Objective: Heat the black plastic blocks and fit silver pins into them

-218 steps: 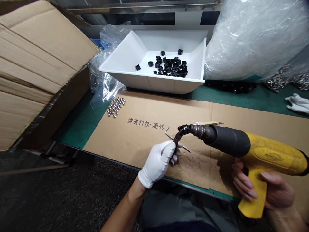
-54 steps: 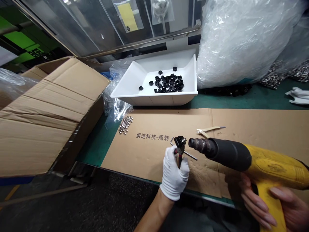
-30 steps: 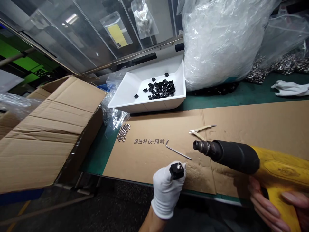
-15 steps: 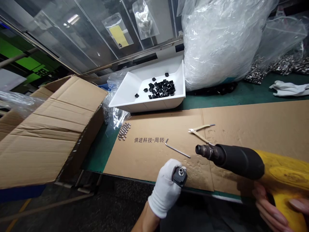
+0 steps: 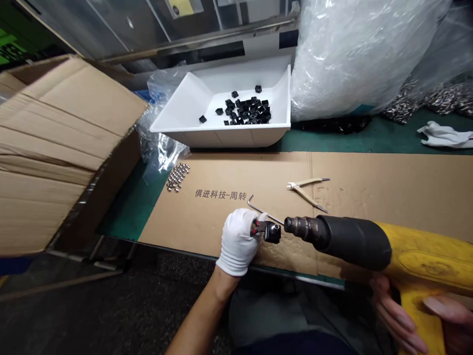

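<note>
- our gloved left hand (image 5: 237, 241), wrist turned inward, closes around red-handled pliers (image 5: 254, 229) gripping a black square fitting (image 5: 272, 232)
- an allen key (image 5: 263, 212) lies just behind it on cardboard (image 5: 207, 222)
- our bare right hand (image 5: 401, 315) wraps the grip of a yellow heat gun (image 5: 369, 244), its nozzle just beside the fitting

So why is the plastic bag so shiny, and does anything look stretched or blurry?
In the head view, the plastic bag shows white glare along its creases; the yellow heat gun looks huge and stretched, probably because it is close to a wide camera lens; nothing looks badly blurred.
</note>
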